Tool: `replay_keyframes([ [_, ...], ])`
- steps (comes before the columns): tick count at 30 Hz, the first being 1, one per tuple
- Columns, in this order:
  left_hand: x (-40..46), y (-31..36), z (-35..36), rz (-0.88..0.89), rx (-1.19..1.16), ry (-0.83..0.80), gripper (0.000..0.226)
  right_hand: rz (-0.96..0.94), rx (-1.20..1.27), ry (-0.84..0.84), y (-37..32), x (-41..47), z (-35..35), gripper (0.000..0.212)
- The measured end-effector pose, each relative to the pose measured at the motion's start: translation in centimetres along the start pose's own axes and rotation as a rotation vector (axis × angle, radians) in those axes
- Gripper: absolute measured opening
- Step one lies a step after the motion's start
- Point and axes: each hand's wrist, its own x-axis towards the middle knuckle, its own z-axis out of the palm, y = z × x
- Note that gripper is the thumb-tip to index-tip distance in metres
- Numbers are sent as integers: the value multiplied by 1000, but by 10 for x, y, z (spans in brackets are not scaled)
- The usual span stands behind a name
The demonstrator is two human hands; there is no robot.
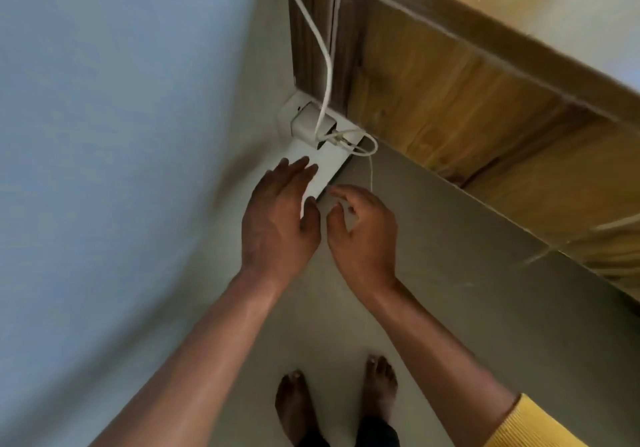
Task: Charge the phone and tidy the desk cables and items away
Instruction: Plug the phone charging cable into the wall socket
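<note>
Head view: a pale blue wall fills the left of the frame. At centre, the left hand lies with straight fingers on a white power strip, holding nothing. A white charger sits plugged in above it, its white cable rising to the upper edge. Just right, the right hand curls around a small white object, too blurred to identify. A wooden desk panel fills the upper right.
</note>
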Motion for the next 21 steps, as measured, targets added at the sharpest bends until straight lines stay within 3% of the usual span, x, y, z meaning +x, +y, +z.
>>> replay_keyframes([
  [8,3,-27,47,172,158,133,70,-50,6,5,59,24,54,49],
  [13,13,-37,60,262,198,209,64,-69,117,23,77,41,80,54],
  [21,31,-49,53,426,551,293,80,-186,293,78,90,74,119,56],
])
